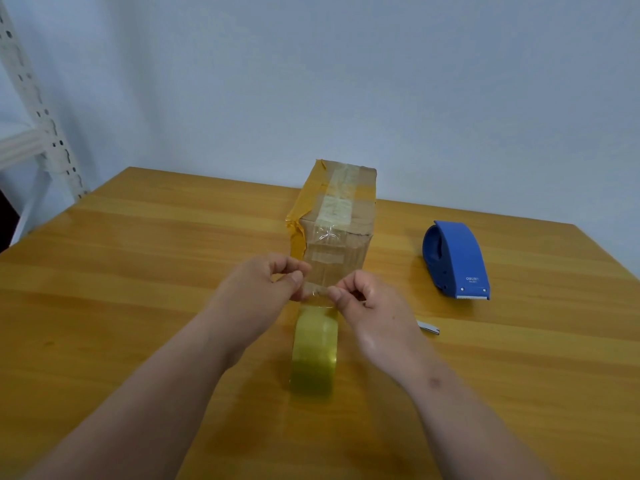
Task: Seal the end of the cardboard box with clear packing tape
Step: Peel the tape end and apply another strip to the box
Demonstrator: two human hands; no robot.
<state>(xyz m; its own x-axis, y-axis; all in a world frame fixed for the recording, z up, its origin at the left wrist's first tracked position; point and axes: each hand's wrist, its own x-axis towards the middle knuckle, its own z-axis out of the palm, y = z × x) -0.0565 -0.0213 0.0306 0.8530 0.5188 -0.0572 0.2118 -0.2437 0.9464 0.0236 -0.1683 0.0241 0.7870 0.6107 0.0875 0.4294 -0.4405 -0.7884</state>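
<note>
Both hands, left hand (273, 277) and right hand (363, 296), pinch a strip of clear tape (322, 271) stretched from the cardboard box (341, 216) down to the tape roll (315, 348) on the worktop (138, 271). The box stands toward the far edge, its near end partly taped. Next likely: tearing the strip free, then pressing it flat. The blue dispenser (457, 259) lies unused nearer the right edge.

The right hand (367, 299) covers most of a small metal-edged object (429, 328) at 4 o'clock from the tape roll (315, 351); what it is cannot be told. The white logo on the blue tape dispenser (457, 259) is too small to read. The white slotted shelf post (38, 109) is cut off at 9 o'clock, and the tabletop (138, 271) runs off the bottom edge.
</note>
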